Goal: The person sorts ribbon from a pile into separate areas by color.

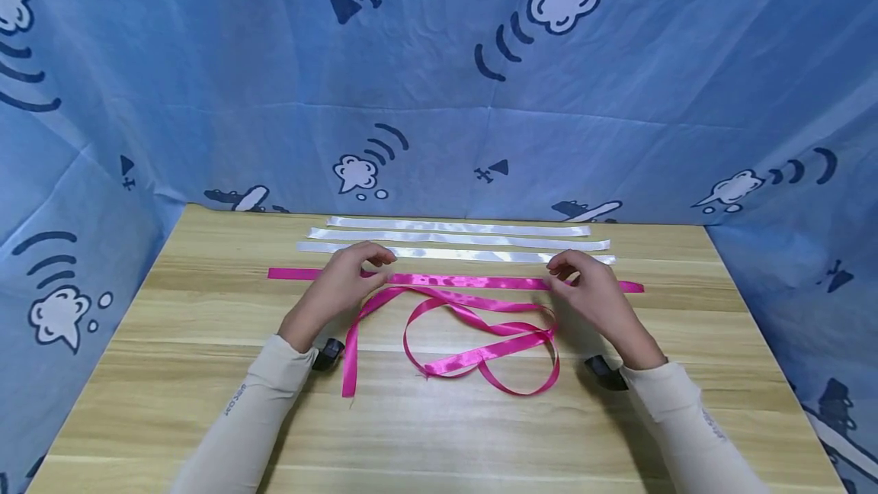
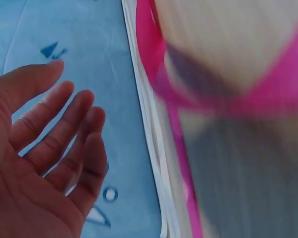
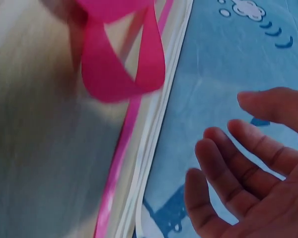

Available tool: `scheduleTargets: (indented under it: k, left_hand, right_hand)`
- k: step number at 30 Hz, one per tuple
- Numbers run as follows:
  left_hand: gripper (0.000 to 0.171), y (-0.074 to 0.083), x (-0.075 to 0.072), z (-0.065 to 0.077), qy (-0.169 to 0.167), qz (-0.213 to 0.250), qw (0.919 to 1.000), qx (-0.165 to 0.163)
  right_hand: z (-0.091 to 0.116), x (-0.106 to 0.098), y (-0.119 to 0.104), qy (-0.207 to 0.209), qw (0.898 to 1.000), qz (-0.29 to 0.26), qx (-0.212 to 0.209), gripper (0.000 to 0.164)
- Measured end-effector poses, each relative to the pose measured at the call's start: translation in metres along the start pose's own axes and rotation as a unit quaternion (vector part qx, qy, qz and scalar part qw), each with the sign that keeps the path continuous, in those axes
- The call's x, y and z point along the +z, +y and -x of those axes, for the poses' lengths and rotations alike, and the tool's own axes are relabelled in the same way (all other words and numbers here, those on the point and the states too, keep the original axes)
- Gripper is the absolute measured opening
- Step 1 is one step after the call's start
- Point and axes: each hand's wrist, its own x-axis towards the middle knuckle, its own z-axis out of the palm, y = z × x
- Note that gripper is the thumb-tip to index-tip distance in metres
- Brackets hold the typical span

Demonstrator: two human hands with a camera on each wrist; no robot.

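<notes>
A straight pink ribbon strip [image 1: 466, 281] lies across the table, with my left hand [image 1: 346, 277] over its left part and my right hand [image 1: 591, 288] over its right part. Nearer to me, a long loose pink ribbon [image 1: 456, 362] is spread in loops, one end trailing down on the left. In the left wrist view the left hand [image 2: 49, 148] has loosely bent, parted fingers and nothing between them. The right wrist view shows the right hand [image 3: 253, 173] likewise, fingers relaxed and holding nothing. Whether either hand touches the strip is unclear in the head view.
Three white ribbon strips lie side by side beyond the pink one: the far strip [image 1: 459, 227], the middle strip [image 1: 459, 238] and the near strip [image 1: 473, 255]. A blue printed cloth [image 1: 425, 82] hangs behind and beside the wooden table [image 1: 439, 441].
</notes>
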Motion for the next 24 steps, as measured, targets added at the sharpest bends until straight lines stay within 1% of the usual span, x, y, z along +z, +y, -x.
scheduleTargets:
  k: [3,6,9,16,19,24]
  left_hand:
    - [0.032,0.004,0.01,-0.004,-0.021,0.04,0.9989,0.01]
    - [0.033,0.008,0.019,-0.008,-0.04,0.088,0.9953,0.013]
    - [0.035,0.011,0.027,-0.011,-0.057,0.11,0.9921,0.019]
    - [0.034,0.02,0.041,-0.017,-0.087,0.131,0.9868,0.041]
    - [0.033,0.024,0.047,-0.019,-0.094,0.125,0.9867,0.043]
    - [0.03,0.029,0.059,-0.025,-0.102,0.113,0.9866,0.06]
  right_hand:
    - [0.001,0.006,-0.004,-0.033,0.999,-0.02,-0.001,0.019]
    - [0.001,0.011,-0.008,-0.064,0.997,-0.036,0.003,0.022]
    - [0.001,0.015,-0.011,-0.087,0.995,-0.043,0.011,0.023]
    - [-0.001,0.027,-0.016,-0.118,0.992,-0.047,0.015,0.025]
    - [-0.002,0.033,-0.019,-0.128,0.991,-0.04,0.017,0.025]
    - [-0.003,0.043,-0.026,-0.141,0.99,-0.008,0.014,0.027]
